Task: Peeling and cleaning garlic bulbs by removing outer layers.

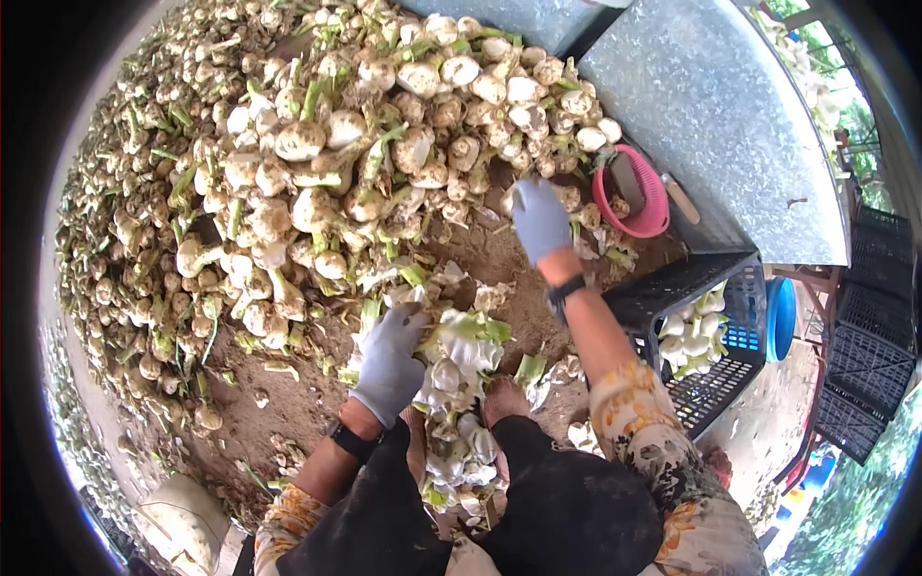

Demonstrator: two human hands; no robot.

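My left hand [392, 360], in a pale grey glove, is low over a heap of white garlic skins and leaf trimmings [461, 345] between my feet. Its fingers curl down at the heap's edge, so whatever they hold is hidden. Farther forward, my right hand [540, 219] wears a matching glove and reaches to the near edge of the bulb pile, beside a pink plastic basket [652, 198]. The back of that hand hides its fingertips; pale bulbs lie right around it. Soil-stained garlic bulbs [310, 209] with cut green stems form a big pile ahead and to the left.
Galvanized metal sheets [713, 122] stand at the right, a wooden-handled tool [681, 198] against them. A black plastic crate [709, 389] holds clean white bulbs [695, 331]. Behind it is a blue bucket [780, 320]. More black crates [868, 345] stack far right; a whitish container [180, 522] sits lower left.
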